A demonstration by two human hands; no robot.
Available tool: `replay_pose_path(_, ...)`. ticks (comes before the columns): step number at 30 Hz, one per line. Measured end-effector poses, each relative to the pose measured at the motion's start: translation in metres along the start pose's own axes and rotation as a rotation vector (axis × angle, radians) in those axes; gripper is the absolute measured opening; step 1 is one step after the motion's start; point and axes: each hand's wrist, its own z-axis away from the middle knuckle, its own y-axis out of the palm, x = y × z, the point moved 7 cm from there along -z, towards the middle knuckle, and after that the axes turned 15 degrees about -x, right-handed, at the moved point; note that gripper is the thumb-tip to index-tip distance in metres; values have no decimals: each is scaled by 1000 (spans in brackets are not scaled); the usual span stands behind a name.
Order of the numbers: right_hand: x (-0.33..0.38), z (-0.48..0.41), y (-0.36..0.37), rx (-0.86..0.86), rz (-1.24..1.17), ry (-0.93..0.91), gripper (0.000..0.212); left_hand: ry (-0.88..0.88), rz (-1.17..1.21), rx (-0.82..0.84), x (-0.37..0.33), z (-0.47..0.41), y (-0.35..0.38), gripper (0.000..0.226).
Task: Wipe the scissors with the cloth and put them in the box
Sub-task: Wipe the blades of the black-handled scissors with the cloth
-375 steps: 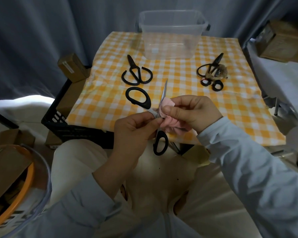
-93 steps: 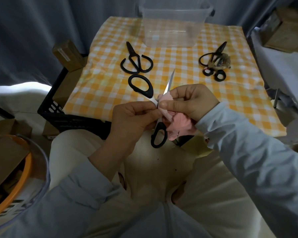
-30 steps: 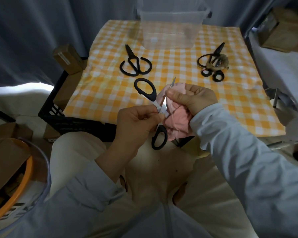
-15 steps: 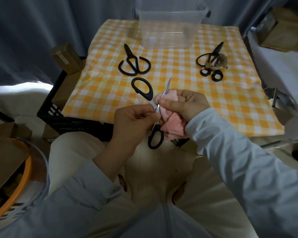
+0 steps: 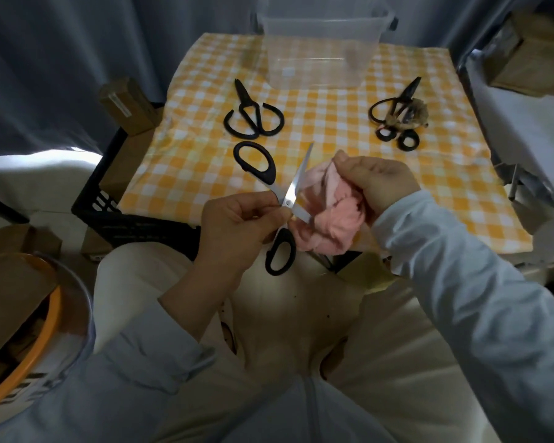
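My left hand (image 5: 237, 225) pinches black-handled scissors (image 5: 285, 199) at their pivot, over the table's near edge. The blades are spread open, one pointing up and away, the other running right into the pink cloth (image 5: 330, 215). My right hand (image 5: 375, 180) grips that bunched cloth just right of the blades. A clear plastic box (image 5: 320, 49) stands at the table's far edge. All-black scissors (image 5: 253, 116) lie left of centre. Another black pair (image 5: 397, 113) lies at the right on a brownish wad.
The table wears a yellow-and-white checked cloth (image 5: 333, 129). A black crate (image 5: 122, 203) with cardboard boxes sits at the left. An orange-rimmed bin (image 5: 29, 330) holds cardboard at the lower left. More boxes (image 5: 531, 52) stand at the upper right.
The cloth has come off the upper blade, which now stands bare. My right hand moved right and slightly up with the cloth; the scissors are spread wider.
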Motion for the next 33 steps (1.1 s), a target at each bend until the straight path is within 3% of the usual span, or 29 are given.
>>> replay_pose_path(2, -7, 12, 13, 157, 85, 20, 21, -5, 0, -11, -2, -3, 0, 12)
replay_pose_path(5, -11, 31, 28, 378, -8, 137, 18, -28, -14, -40, -2, -4, -1, 22)
replay_pose_path(9, -3, 40, 31, 556, 182, -107, 30, -35, 7, -30, -3, -3, 0, 22)
replay_pose_path(12, -1, 36, 30, 487, 237, -214, 24, -57, 41, -3, -6, 1, 5, 23)
replay_pose_path(15, -4, 30, 30, 455, 221, -161, 27, -21, 38, 40, -11, 1, 7, 36)
replay_pose_path(19, -5, 28, 30, 474, 230, -124, 25, 34, -21, 108, -16, 1, 10, 22)
replay_pose_path(23, 4, 22, 25, 484, 298, -183, 26, -14, -49, 88, -12, -3, 8, 28)
replay_pose_path(27, 2, 26, 29, 435, 310, -253, 5, -58, -11, 95, -12, -4, 11, 29)
replay_pose_path(31, 1, 26, 27, 365, 274, -299, 28, -102, 0, 124, -11, -3, 12, 43)
replay_pose_path(33, 6, 28, 26, 409, 295, -324, 19, -146, 7, 89, -7, -4, 9, 38)
